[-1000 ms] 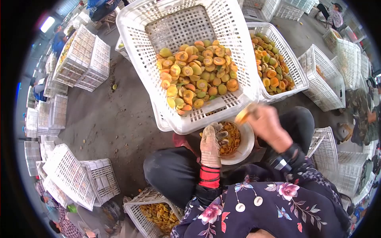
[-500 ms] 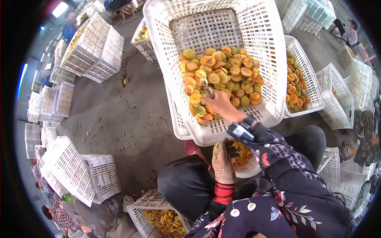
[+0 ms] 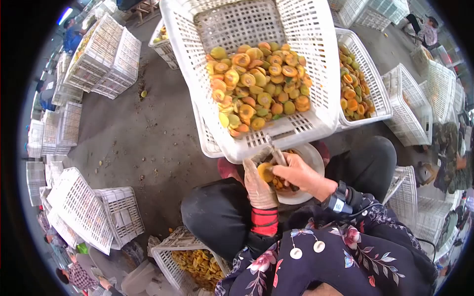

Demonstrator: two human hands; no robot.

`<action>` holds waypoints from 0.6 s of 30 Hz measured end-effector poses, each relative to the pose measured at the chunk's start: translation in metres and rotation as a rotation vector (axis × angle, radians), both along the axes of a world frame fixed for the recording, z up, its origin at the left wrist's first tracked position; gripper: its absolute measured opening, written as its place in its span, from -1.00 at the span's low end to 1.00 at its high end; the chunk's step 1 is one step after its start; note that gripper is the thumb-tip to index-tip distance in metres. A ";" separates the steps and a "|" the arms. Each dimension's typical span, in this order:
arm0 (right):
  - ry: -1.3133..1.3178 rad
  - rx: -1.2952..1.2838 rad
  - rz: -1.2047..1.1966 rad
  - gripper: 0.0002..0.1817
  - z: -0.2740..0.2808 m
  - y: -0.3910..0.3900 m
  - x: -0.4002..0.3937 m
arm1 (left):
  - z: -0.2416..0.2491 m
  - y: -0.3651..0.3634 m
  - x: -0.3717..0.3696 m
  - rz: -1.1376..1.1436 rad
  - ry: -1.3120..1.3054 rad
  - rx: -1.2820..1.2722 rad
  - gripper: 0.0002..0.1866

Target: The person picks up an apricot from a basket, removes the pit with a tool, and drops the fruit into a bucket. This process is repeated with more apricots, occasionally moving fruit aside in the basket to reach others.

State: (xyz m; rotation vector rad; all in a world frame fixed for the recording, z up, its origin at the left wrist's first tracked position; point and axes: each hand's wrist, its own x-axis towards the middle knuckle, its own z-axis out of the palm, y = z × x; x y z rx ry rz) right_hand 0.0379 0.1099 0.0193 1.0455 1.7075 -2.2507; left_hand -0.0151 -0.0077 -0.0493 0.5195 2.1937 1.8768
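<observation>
My left hand, in a dirty pale glove with a red band at the wrist, is closed at a yellow stone-fruit half, like a peach or apricot. My bare right hand grips a small hand tool with a thick handle and thin metal tip, pointing up and away. Its thumb side touches the same fruit half. Both hands are over a white bowl with orange pieces inside. Just beyond, a tilted white basket holds many halved fruits; several show pit hollows.
Another white crate of fruit halves stands to the right of the tilted basket. By my left knee sits a crate of orange pieces. Stacked crates and leaning crates line the left. Several people sit around the edges.
My right hand has come back from the fruit in the tilted basket to my left hand, still holding the tool. A fruit half now shows between my hands. The view has shifted slightly.
</observation>
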 end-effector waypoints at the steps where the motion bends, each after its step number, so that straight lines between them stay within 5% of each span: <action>1: 0.042 0.018 -0.007 -0.80 0.000 -0.007 0.009 | 0.007 0.000 0.001 -0.009 -0.005 -0.003 -0.48; 3: 0.037 0.178 0.049 -0.74 0.000 -0.011 0.024 | 0.019 0.006 -0.001 0.040 -0.797 0.537 -0.48; 5: 0.264 0.933 0.103 -0.69 -0.002 -0.015 0.038 | 0.027 0.012 0.001 0.105 -0.732 0.467 -0.46; 10: 0.100 1.016 0.454 -0.74 0.037 -0.012 0.065 | 0.049 0.011 -0.003 0.065 -0.850 0.528 -0.37; 18: 0.128 1.023 0.501 -0.80 0.025 -0.013 0.079 | 0.052 0.016 0.000 0.051 -0.862 0.584 -0.32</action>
